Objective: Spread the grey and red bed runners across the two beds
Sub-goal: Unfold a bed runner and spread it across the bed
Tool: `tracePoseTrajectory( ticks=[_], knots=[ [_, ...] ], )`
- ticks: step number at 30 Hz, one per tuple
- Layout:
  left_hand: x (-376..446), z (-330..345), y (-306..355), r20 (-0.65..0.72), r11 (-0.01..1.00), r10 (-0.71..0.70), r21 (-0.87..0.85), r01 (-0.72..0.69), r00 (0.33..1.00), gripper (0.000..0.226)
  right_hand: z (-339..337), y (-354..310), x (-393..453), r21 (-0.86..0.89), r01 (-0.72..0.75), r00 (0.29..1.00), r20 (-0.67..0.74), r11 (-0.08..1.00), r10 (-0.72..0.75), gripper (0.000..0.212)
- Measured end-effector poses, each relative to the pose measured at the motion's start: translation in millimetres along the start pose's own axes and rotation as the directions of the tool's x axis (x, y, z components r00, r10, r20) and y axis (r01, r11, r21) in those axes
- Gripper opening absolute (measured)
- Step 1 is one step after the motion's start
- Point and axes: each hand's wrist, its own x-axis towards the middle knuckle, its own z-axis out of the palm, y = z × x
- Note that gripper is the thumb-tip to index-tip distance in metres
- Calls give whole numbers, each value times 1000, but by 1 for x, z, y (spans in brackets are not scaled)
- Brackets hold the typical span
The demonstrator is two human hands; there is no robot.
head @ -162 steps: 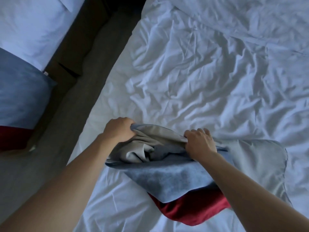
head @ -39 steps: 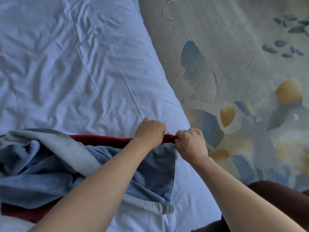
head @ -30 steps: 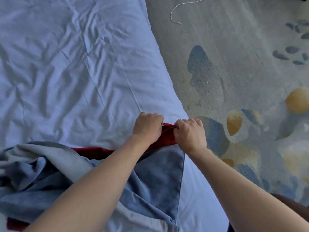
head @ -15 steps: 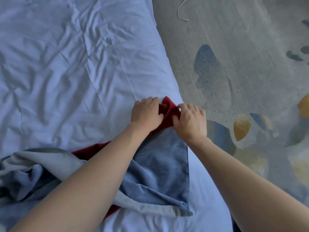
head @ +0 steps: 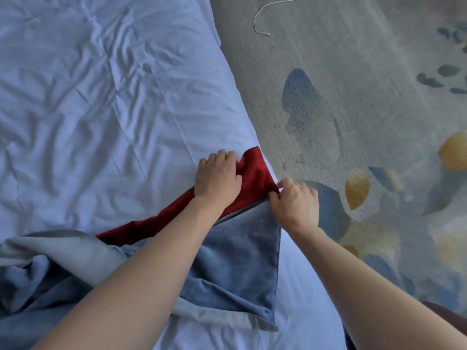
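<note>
Since half a second ago the red corner has been drawn farther up the bed's edge and flattened, the hands now apart. The bed runner [head: 235, 263], grey-blue over red, lies on the white bed [head: 106, 102], its long axis running from the bunched heap at lower left toward the right edge. The right hand [head: 294, 203] pinches its corner there; the left hand [head: 218, 178] presses curled fingers onto the red band. Beyond, patterned carpet [head: 353, 84] bears a white cord [head: 260, 18].
</note>
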Motion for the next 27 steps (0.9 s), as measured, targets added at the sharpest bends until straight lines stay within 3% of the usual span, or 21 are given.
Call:
tracePoseTrajectory(
  ticks=[2,5,7,9,11,13,16,18,22,27],
  knots=[
    [-4,2,12,-67,997,79,16,-78,995,34,4,5,-9,18,-50,999,23,999,50,35],
    [-12,7,32,-136,951,308,63,-302,942,46,13,15,-31,-3,-65,997,46,998,65,41],
    [-19,13,47,-90,895,442,108,-433,892,48,19,18,-46,4,-60,996,59,998,60,40],
    [-26,26,64,43,837,525,156,-525,850,42,22,17,-63,53,-34,998,47,998,31,41],
    [-34,40,78,211,783,540,230,-579,815,35,24,15,-79,94,21,1000,21,995,-23,41],
    [-40,48,84,295,757,515,285,-588,805,28,30,20,-91,85,35,999,29,996,-38,35],
    [-39,49,82,257,788,466,314,-529,847,25,36,38,-99,10,-55,998,44,998,55,26],
    [-38,47,84,220,801,452,327,-502,865,25,34,53,-101,-8,-100,995,30,995,100,35],
    [-47,49,97,186,823,421,333,-460,888,26,37,60,-127,134,-103,995,8,986,103,34],
    [-78,54,102,229,788,508,267,-555,831,34,51,59,-165,229,-132,990,70,965,119,13]
  ],
)
